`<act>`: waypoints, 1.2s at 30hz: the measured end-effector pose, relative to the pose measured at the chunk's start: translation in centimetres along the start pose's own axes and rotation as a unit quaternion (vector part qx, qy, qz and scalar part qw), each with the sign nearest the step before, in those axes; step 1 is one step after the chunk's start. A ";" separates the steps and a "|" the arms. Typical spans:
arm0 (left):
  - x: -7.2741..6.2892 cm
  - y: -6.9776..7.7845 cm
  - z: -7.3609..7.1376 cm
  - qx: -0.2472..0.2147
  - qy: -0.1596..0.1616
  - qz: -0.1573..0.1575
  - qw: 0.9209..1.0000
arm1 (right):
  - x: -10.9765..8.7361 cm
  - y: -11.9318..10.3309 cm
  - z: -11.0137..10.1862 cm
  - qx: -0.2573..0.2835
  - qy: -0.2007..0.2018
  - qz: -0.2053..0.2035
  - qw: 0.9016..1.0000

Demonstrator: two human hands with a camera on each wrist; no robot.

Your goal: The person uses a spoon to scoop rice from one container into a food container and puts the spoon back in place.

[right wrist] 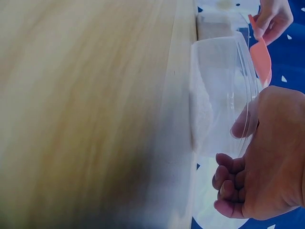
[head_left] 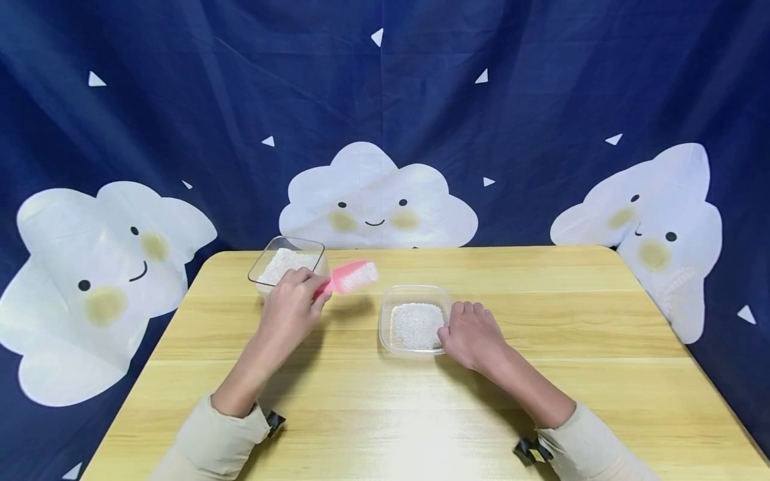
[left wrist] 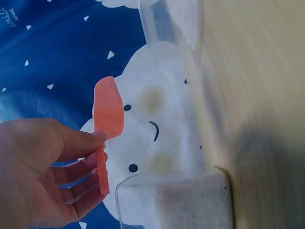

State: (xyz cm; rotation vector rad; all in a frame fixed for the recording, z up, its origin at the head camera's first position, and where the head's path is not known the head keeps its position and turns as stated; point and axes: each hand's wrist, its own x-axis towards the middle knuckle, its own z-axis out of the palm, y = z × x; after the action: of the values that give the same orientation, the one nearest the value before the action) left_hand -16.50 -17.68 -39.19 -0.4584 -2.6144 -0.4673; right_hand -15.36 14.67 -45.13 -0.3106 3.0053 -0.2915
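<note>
My left hand [head_left: 291, 302] pinches the handle of a small pink scoop [head_left: 355, 277] between thumb and fingers. White grains lie in the scoop's bowl, which is raised above the table and points right. Beneath and behind this hand stands a clear, dark-rimmed container [head_left: 305, 242] holding white grains [head_left: 287, 262]. My right hand [head_left: 478, 335] grips the right side of a second clear plastic container [head_left: 415, 291], its thumb over the rim and its other fingers curled outside. More white grains [head_left: 416, 325] cover that container's bottom. In the right wrist view they slope up against one wall.
Both containers stand on a light wooden table [head_left: 571, 294], the dark-rimmed one near the back left edge and the other near the middle. Behind the table hangs a dark blue curtain [head_left: 421, 93] printed with white clouds.
</note>
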 end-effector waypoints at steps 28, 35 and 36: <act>-1.0 2.0 2.5 0.045 0.021 0.111 0.993 | -0.1 0.0 0.0 0.011 0.004 0.001 1.000; -1.0 2.4 2.5 0.069 0.014 0.123 0.990 | -0.3 0.0 -0.1 0.014 0.003 0.001 1.000; -1.0 2.4 2.5 0.073 0.015 0.128 0.989 | -0.3 -0.1 -0.1 0.015 0.003 0.001 1.000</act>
State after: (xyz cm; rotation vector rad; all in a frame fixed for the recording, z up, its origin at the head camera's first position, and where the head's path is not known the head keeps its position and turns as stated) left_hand -15.63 -14.79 -41.17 -0.7179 -2.4924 -0.1943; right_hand -15.12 14.69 -44.96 -0.3039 3.0048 -0.3363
